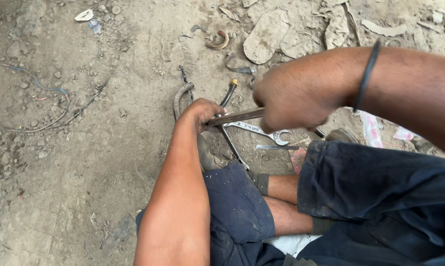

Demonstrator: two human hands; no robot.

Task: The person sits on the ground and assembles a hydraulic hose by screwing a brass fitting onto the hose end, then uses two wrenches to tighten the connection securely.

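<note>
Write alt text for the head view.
Seated on dirt ground, a person grips a metal rod with the right hand and left hand. A wrench and hoses lie beneath.

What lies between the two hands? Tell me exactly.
In the head view, a flat metal bar spans the gap from the left hand to the right hand; each holds one end. Below it, an open-ended wrench lies on the dirt ground.
</note>
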